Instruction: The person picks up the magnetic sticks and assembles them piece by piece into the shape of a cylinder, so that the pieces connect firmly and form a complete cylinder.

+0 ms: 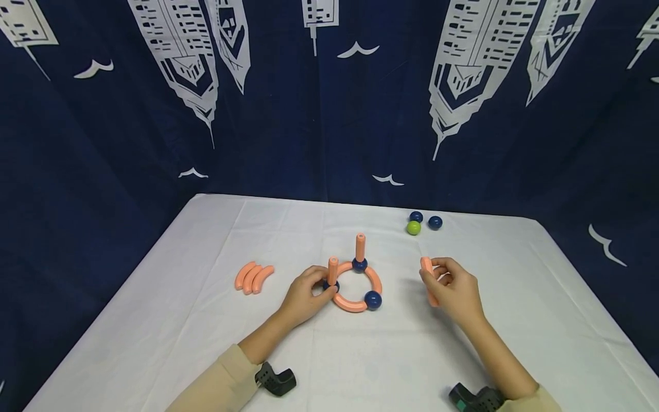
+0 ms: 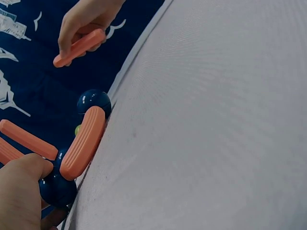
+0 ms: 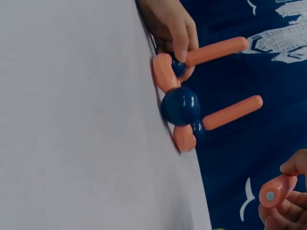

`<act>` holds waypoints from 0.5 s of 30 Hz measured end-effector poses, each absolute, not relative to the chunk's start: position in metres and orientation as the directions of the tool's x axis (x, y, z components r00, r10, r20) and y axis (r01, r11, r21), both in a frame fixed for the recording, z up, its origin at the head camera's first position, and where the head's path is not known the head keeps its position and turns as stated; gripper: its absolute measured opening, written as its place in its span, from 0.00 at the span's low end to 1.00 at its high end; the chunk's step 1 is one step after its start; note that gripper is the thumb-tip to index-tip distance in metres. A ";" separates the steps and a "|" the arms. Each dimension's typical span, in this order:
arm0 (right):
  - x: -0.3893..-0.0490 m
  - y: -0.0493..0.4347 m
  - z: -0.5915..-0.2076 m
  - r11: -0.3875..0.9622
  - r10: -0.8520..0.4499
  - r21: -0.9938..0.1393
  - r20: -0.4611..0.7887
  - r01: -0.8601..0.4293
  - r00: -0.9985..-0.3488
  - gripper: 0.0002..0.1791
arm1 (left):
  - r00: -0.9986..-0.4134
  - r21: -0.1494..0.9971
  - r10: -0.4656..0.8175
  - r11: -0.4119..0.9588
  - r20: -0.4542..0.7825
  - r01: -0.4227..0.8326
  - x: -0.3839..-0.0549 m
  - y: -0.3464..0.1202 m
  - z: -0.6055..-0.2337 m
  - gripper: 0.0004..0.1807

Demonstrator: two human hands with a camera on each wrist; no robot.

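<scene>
On the table lies a ring of curved orange magnetic rods joined by blue balls. My left hand pinches the ring's left blue ball between thumb and fingers. From that ball stands an upright straight orange rod. Another upright rod rises from the back ball. The front-right ball carries no rod on top. Right of the ring, my right hand holds a straight orange rod above the table. A round silvery magnet shows in that rod's end in the right wrist view.
Three curved orange rods lie side by side left of my left hand. Near the table's back edge sit two blue balls and a green ball. A dark blue printed curtain hangs behind the white-covered table.
</scene>
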State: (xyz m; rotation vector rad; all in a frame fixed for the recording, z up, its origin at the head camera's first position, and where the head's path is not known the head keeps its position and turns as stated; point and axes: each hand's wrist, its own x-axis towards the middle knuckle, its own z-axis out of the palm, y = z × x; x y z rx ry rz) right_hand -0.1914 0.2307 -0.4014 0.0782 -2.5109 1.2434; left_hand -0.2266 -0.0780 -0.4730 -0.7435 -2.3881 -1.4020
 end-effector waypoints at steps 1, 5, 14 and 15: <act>-0.192 0.229 -0.401 0.615 0.092 -0.762 0.326 -0.203 -0.941 0.16 | -0.831 0.730 0.292 0.399 0.473 0.555 -0.227 -0.078 -0.473 0.11; -0.195 0.221 -0.400 0.612 0.074 -0.757 0.341 -0.227 -0.937 0.16 | -0.832 0.732 0.292 0.397 0.472 0.554 -0.226 -0.078 -0.474 0.11; -0.198 0.203 -0.399 0.576 0.021 -0.760 0.380 -0.299 -0.925 0.15 | -0.835 0.734 0.292 0.398 0.467 0.550 -0.226 -0.078 -0.474 0.11; -0.198 0.201 -0.400 0.568 0.014 -0.762 0.385 -0.310 -0.923 0.15 | -0.836 0.735 0.292 0.399 0.464 0.548 -0.226 -0.078 -0.474 0.11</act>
